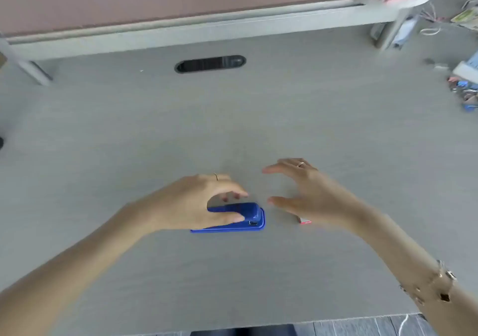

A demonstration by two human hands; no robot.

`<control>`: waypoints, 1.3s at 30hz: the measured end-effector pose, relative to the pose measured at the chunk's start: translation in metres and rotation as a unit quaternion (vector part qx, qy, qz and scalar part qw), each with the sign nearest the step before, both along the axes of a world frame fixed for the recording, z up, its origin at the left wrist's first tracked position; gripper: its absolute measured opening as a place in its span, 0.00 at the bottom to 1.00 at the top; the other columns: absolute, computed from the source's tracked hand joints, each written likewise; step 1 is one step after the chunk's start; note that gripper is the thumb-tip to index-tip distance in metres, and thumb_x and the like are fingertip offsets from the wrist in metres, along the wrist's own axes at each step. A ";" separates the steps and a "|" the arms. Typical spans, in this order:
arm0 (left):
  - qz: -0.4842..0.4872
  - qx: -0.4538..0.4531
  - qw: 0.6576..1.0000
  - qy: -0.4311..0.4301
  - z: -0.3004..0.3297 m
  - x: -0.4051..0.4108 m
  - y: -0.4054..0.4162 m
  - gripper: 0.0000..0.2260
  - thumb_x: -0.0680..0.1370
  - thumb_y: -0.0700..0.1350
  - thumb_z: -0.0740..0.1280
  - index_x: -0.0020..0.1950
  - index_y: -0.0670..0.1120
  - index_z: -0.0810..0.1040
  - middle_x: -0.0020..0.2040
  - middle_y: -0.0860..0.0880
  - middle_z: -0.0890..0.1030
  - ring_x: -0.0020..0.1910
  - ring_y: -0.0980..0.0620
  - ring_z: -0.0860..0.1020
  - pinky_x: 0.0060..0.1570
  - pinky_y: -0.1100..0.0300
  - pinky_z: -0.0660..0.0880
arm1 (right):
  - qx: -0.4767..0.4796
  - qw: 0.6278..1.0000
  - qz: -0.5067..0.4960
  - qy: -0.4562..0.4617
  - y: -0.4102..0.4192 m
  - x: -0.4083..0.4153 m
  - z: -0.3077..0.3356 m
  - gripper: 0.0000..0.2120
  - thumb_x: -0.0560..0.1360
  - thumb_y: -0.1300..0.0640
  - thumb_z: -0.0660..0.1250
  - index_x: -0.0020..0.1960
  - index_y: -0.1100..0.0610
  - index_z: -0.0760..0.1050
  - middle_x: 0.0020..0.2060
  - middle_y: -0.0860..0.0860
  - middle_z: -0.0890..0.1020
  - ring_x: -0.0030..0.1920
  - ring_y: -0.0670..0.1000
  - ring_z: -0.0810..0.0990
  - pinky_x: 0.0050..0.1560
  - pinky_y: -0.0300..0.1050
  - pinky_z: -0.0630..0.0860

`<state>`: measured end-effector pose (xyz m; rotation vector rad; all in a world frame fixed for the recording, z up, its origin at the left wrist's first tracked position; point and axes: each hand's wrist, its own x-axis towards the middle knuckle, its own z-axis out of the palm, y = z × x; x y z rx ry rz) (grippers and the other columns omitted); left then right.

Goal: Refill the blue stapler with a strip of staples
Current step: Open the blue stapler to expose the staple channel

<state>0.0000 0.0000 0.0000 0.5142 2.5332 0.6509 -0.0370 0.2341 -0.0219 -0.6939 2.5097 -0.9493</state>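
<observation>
One blue stapler (234, 218) flat on grey desk (232, 129), between thumb and curled fingers (232, 193) of left hand (196, 201). Right hand (305, 193) just beside, fingers spread, holding nothing.

Counted on one grey worktop (129, 134): one blue stapler (252, 214), one small red-and-white box (305, 221) mostly hidden under the right hand, two hands, left (196, 201) and right (307, 191), two finger rings, one bracelet (437, 284), one dark oval cable slot (210, 63).
</observation>
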 end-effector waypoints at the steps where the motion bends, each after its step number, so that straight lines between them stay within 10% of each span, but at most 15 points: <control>1: -0.001 0.019 1.000 0.003 -0.006 0.001 0.001 0.15 0.73 0.58 0.67 0.59 0.61 0.74 0.51 0.63 0.76 0.52 0.64 0.75 0.51 0.70 0.70 | 0.000 1.000 0.003 -0.006 -0.001 0.003 -0.005 0.24 0.71 0.49 0.68 0.65 0.43 0.67 0.55 0.34 0.64 0.59 0.30 0.58 0.47 0.23 0.62; 5: -0.005 0.027 0.996 0.085 -0.028 0.007 0.005 0.12 0.73 0.55 0.69 0.55 0.61 0.75 0.49 0.61 0.76 0.48 0.63 0.73 0.43 0.73 0.68 | 0.014 1.000 -0.023 0.001 0.000 0.018 -0.027 0.21 0.69 0.42 0.68 0.60 0.35 0.68 0.56 0.30 0.67 0.55 0.26 0.64 0.54 0.33 0.67; 9: -0.001 0.027 0.988 0.151 -0.038 0.014 0.003 0.11 0.74 0.54 0.68 0.55 0.59 0.76 0.47 0.60 0.76 0.45 0.67 0.71 0.41 0.75 0.65 | 0.008 0.999 -0.020 0.026 -0.007 0.033 -0.033 0.12 0.71 0.47 0.68 0.53 0.35 0.73 0.51 0.34 0.75 0.55 0.24 0.63 0.46 0.17 0.59; 16: -0.007 0.013 0.982 0.189 -0.041 0.017 0.003 0.09 0.74 0.54 0.68 0.54 0.58 0.76 0.47 0.58 0.76 0.45 0.62 0.71 0.40 0.75 0.65 | -0.032 0.998 -0.037 0.040 -0.019 0.039 -0.045 0.05 0.68 0.48 0.70 0.43 0.46 0.78 0.43 0.43 0.79 0.50 0.42 0.74 0.44 0.37 0.70; 39: 0.031 0.014 0.966 0.257 -0.046 0.029 0.006 0.11 0.76 0.53 0.66 0.57 0.57 0.77 0.48 0.59 0.78 0.45 0.59 0.71 0.40 0.70 0.67 | -0.085 0.993 -0.064 0.048 -0.026 0.034 -0.055 0.06 0.65 0.47 0.73 0.41 0.45 0.80 0.41 0.44 0.82 0.49 0.45 0.76 0.51 0.51 0.75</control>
